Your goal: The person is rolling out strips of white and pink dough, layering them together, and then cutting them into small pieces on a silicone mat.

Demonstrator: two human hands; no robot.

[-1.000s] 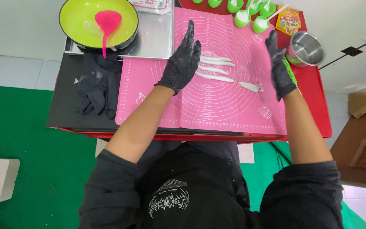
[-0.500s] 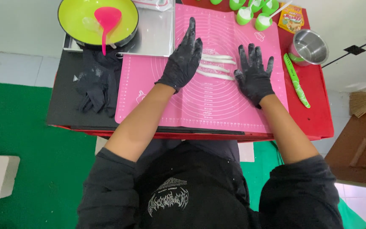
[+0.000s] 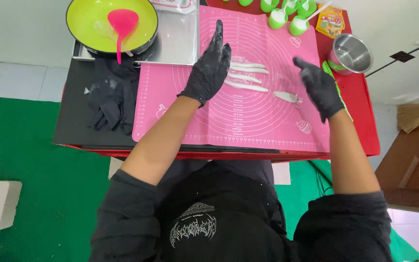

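Observation:
Both my hands wear black gloves over a pink silicone baking mat (image 3: 248,116). My left hand (image 3: 209,65) is flat, fingers together and pointing away, its edge against the left ends of several white dough strips (image 3: 247,77) lying across the mat. My right hand (image 3: 320,87) hovers to the right of the strips with fingers spread and holds nothing. A small metal tool (image 3: 287,96) lies on the mat just left of my right hand.
A lime-green pan (image 3: 93,29) with a pink spatula (image 3: 121,24) sits on a metal tray (image 3: 175,43) at the back left. Black cloth or gloves (image 3: 112,97) lie left of the mat. Green cups (image 3: 278,18), a steel pot (image 3: 351,53) and a yellow packet (image 3: 330,20) stand at the back right.
My right hand came in onto the dough strips half a second ago, then pulled back to the right, uncovering the metal tool. My left hand has stayed in place.

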